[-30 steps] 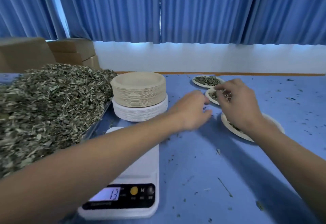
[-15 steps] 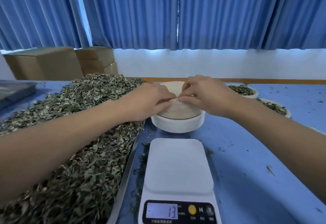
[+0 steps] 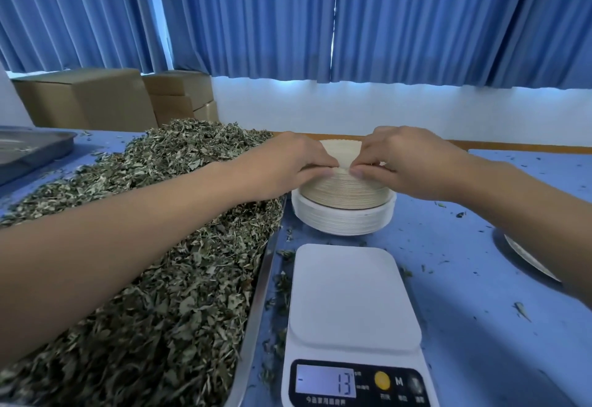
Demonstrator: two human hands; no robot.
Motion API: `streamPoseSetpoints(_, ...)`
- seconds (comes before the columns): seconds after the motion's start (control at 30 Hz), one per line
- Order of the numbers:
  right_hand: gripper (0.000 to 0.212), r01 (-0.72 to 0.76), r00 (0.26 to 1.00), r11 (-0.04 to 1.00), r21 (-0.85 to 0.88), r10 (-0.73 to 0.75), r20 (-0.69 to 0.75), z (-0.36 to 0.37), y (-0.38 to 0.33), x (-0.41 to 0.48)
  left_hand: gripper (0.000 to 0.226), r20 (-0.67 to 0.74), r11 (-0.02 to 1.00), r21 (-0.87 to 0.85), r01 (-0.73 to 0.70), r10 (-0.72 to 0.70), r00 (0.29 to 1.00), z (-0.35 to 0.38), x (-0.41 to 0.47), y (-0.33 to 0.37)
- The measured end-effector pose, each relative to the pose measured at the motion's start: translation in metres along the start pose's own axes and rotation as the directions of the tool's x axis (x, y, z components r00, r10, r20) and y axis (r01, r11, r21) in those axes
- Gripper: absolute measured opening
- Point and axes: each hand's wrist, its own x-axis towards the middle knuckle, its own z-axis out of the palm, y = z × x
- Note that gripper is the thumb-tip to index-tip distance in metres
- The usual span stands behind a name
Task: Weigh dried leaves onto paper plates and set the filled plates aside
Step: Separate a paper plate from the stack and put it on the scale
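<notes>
Behind the scale (image 3: 352, 294), my left hand (image 3: 288, 166) and right hand (image 3: 407, 163) pinch the rim of the top plate (image 3: 339, 151). Flimsy, light, tightly nested, I judge: peel from the edge.

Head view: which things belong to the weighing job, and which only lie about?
Job: leaves, scale, plate stack, top plate pinched by left hand and right hand.
Lying about: boxes, far tray, curtains.

The left grip (image 3: 290, 166) and right grip (image 3: 405, 163) covered most of the top plate (image 3: 339, 149) of the stack (image 3: 346, 193). The right forearm hid nearly all of another plate (image 3: 525, 256) on the counter (image 3: 458, 291). The scale (image 3: 352, 294) was cut off at its near edge, and its button labels were too blurred to read.
</notes>
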Motion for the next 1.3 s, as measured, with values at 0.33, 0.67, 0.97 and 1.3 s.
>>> streamPoseSetpoints(0.33,0.044,0.122,0.943,0.961,-0.248,-0.191,-0.274,-0.009,-0.008,-0.013,0.029,-0.087,0.959,0.262,-0.109,0.136,0.987,-0.013,0.002,0.014)
streamPoseSetpoints(0.67,0.027,0.245,0.887,0.953,-0.181,-0.295,-0.354,0.006,-0.058,-0.075,0.019,-0.07,0.921,0.293,-0.256,0.288,0.955,-0.018,-0.066,0.066)
streamPoseSetpoints(0.97,0.033,0.037,0.805,0.948,0.316,0.159,-0.572,0.048,-0.077,-0.123,0.035,0.245,0.991,-0.024,-0.133,0.134,0.96,0.002,-0.126,0.099)
streamPoseSetpoints(1.3,0.023,-0.512,0.52,0.424,0.747,0.845,-0.123,0.088,-0.034,-0.1,0.032,0.193,0.876,-0.001,0.483,-0.474,0.859,-0.016,-0.111,0.047)
